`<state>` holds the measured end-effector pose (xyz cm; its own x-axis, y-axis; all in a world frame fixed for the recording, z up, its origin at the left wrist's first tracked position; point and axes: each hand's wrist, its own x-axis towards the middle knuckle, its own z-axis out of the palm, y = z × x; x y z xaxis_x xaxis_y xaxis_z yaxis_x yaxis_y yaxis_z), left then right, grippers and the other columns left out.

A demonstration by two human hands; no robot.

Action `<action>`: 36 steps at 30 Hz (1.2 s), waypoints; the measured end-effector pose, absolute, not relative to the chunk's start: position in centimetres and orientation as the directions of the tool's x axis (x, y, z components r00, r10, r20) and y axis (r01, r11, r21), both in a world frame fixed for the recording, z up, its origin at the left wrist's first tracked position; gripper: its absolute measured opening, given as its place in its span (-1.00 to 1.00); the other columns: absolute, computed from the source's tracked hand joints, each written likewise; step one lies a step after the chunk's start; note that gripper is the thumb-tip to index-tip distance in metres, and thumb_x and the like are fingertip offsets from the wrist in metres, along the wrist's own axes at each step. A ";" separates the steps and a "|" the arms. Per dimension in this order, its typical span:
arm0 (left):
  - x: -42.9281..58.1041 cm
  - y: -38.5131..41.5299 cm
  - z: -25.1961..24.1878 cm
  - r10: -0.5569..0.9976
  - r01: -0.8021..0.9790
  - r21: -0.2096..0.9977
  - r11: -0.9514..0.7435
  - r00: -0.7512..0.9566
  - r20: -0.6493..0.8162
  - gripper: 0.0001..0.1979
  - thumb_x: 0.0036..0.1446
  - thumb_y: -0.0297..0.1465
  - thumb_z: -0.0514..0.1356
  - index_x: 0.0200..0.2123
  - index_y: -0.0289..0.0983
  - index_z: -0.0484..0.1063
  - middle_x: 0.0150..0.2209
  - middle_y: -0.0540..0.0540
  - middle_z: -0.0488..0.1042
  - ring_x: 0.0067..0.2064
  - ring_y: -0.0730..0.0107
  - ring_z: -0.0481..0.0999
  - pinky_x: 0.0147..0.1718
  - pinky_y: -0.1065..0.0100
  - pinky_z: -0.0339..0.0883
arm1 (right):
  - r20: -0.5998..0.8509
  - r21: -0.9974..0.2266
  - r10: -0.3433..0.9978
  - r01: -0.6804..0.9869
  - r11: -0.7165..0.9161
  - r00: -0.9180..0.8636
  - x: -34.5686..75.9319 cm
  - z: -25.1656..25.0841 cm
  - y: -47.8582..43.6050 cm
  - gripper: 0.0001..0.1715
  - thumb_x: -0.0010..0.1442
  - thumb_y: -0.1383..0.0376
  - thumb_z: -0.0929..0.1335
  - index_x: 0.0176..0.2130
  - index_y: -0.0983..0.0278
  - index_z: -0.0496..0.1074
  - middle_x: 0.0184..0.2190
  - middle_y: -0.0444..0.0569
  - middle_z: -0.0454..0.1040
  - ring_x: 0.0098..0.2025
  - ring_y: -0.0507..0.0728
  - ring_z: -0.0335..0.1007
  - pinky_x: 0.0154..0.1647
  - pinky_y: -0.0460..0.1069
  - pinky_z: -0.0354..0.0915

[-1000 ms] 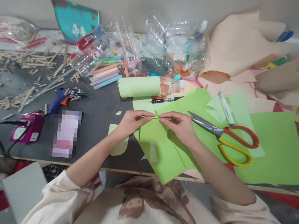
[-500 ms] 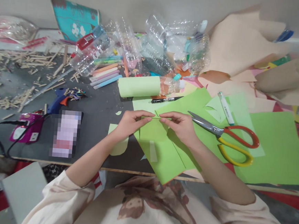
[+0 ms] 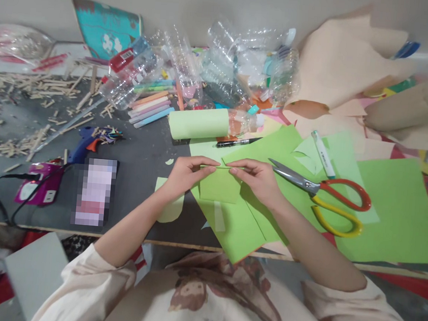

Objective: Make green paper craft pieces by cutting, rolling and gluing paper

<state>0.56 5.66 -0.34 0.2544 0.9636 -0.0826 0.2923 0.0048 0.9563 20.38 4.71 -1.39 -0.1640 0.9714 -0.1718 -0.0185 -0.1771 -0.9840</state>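
A small folded piece of green paper (image 3: pixel 219 184) is held up by its top edge just above larger green sheets (image 3: pixel 231 223) on the dark table (image 3: pixel 140 150). My left hand (image 3: pixel 186 174) pinches the left end of that edge. My right hand (image 3: pixel 259 178) pinches the right end. Both hands are closed on the paper, their fingertips nearly meeting in the middle. Red- and yellow-handled scissors (image 3: pixel 322 196) lie open just to the right of my right hand.
A green paper roll (image 3: pixel 199 123), black pen (image 3: pixel 237 142) and white marker (image 3: pixel 322 154) lie behind my hands. Clear plastic bottles (image 3: pixel 221 67), coloured sticks (image 3: pixel 151 106), wood splinters (image 3: pixel 28 111), a blue glue gun (image 3: pixel 84 141) and tan paper (image 3: pixel 347 62) crowd the back.
The small green piece now hangs lower and shows as a distinct flap below my fingers. My hands have barely shifted.
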 end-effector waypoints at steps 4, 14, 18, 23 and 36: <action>0.5 5.7 -0.2 0.959 0.239 0.971 0.016 0.272 -0.083 -0.74 -0.03 -0.19 0.34 -0.35 -0.25 0.65 -0.35 -0.14 0.64 -0.40 0.35 0.53 -0.44 0.39 0.36 | -0.150 -0.987 0.973 -0.028 -0.158 -0.173 20.4 -1.4 4.7 -0.73 -0.09 0.10 0.51 -0.40 0.23 0.63 -0.53 -0.09 0.54 -0.54 -0.01 0.30 -0.51 -0.06 0.24; 0.6 5.6 -0.2 0.968 0.243 0.969 0.046 0.229 -0.103 -0.78 -0.02 -0.23 0.32 -0.36 -0.24 0.66 -0.37 -0.10 0.65 -0.44 0.41 0.50 -0.46 0.43 0.33 | -0.122 -0.991 0.980 -0.042 -0.130 -0.159 20.3 -1.4 4.7 -0.76 -0.10 0.11 0.52 -0.42 0.20 0.63 -0.55 -0.11 0.53 -0.57 -0.02 0.28 -0.54 -0.07 0.23; 0.5 5.7 -0.1 0.965 0.242 0.969 0.049 0.237 -0.108 -0.75 -0.02 -0.19 0.32 -0.35 -0.23 0.66 -0.34 -0.11 0.65 -0.36 0.34 0.55 -0.40 0.41 0.37 | -0.109 -0.993 0.982 -0.032 -0.115 -0.158 20.3 -1.3 4.7 -0.76 -0.10 0.10 0.52 -0.41 0.19 0.64 -0.55 -0.10 0.55 -0.56 -0.01 0.27 -0.54 -0.05 0.22; 0.5 5.6 -0.1 0.969 0.194 0.979 0.061 0.223 -0.105 -0.73 -0.07 -0.19 0.36 -0.34 -0.23 0.67 -0.36 -0.12 0.65 -0.40 0.35 0.55 -0.43 0.41 0.36 | -0.094 -0.993 0.983 -0.058 -0.104 -0.160 20.5 -1.1 4.8 -0.80 -0.14 0.13 0.54 -0.44 0.16 0.65 -0.52 -0.08 0.59 -0.55 0.01 0.31 -0.52 -0.04 0.24; 0.7 5.5 -0.6 0.971 0.204 0.978 0.029 0.226 -0.076 -0.82 -0.01 -0.31 0.31 -0.33 -0.25 0.66 -0.33 -0.11 0.66 -0.36 0.33 0.59 -0.39 0.40 0.43 | -0.107 -0.985 0.979 -0.113 -0.128 -0.171 20.6 -1.7 5.0 -0.88 -0.11 0.18 0.54 -0.50 0.15 0.62 -0.42 -0.07 0.61 -0.36 0.09 0.49 -0.27 0.03 0.40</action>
<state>0.68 5.49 -0.64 0.2255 0.9713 -0.0756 0.2045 0.0287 0.9785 20.62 4.96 -1.71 -0.1713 0.9794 -0.1073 -0.1134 -0.1278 -0.9853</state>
